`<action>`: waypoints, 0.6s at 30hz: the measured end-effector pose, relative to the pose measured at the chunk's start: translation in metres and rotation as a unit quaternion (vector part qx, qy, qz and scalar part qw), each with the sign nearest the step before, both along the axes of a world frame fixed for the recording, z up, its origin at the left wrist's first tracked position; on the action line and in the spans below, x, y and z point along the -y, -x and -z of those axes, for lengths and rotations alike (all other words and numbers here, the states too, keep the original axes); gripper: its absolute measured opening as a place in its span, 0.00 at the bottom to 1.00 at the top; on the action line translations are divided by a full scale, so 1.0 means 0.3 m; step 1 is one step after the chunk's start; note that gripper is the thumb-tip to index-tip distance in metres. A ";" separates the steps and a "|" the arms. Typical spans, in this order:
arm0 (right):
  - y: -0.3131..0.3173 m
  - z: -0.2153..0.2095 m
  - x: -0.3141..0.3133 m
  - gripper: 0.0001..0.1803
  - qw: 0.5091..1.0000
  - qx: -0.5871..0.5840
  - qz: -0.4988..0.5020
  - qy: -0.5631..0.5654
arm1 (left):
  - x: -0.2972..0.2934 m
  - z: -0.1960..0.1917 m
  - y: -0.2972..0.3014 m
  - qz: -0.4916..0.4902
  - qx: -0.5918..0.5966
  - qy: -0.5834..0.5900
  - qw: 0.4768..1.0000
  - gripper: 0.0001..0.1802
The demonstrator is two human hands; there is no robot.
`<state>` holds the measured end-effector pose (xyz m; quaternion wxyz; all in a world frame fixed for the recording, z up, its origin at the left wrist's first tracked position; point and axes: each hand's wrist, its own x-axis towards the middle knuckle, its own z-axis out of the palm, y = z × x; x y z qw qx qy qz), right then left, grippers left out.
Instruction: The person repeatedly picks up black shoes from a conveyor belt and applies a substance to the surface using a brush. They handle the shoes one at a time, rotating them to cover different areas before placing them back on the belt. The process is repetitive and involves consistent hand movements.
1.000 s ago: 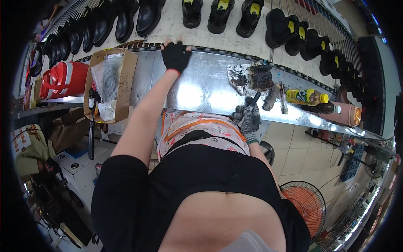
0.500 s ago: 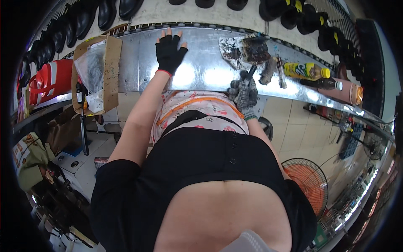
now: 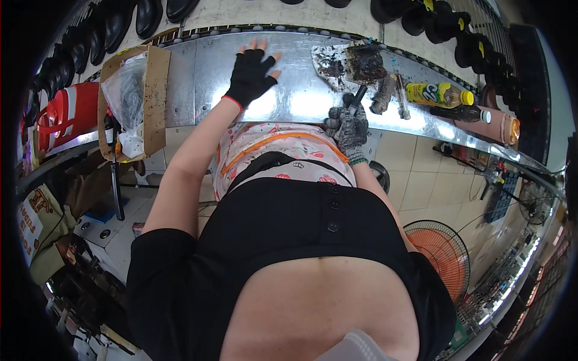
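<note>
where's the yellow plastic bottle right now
In the head view, the yellow plastic bottle lies on its side on the metal bench, far right, beyond the grey-gloved right hand, beside a dark bottle.

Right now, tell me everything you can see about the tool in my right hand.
The tool shows only as a short dark handle, black and matte like plastic or rubber, rising out of the right hand, which wears a grey knit glove smeared with dark grime and is closed around it. It tilts up and away toward a grimy metal tray on the shiny steel bench. Its working end is hidden against a blackened block, so its kind cannot be told.
</note>
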<state>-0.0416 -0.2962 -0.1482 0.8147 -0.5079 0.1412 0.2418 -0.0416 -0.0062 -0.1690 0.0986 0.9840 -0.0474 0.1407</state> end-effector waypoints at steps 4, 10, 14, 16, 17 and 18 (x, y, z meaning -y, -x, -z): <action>-0.002 -0.008 0.002 0.20 1.000 -0.004 -0.004 0.008 | 0.053 -0.007 0.021 0.069 0.024 0.034 0.997 0.26; -0.002 -0.038 -0.019 0.20 0.999 -0.019 0.010 0.041 | 0.061 -0.026 0.043 0.166 -0.003 0.041 0.985 0.24; 0.001 -0.046 -0.022 0.19 0.999 -0.019 0.016 0.042 | 0.080 -0.047 0.049 0.222 -0.041 0.046 0.973 0.26; 0.000 -0.041 -0.021 0.19 0.998 -0.023 0.016 0.048 | 0.088 -0.054 0.047 0.231 -0.041 0.043 0.971 0.27; -0.002 -0.039 -0.021 0.19 0.998 -0.025 0.014 0.051 | 0.091 -0.057 0.046 0.234 -0.041 0.042 0.970 0.27; -0.005 -0.037 -0.022 0.19 0.998 -0.025 0.013 0.058 | 0.093 -0.062 0.045 0.237 -0.046 0.040 0.970 0.28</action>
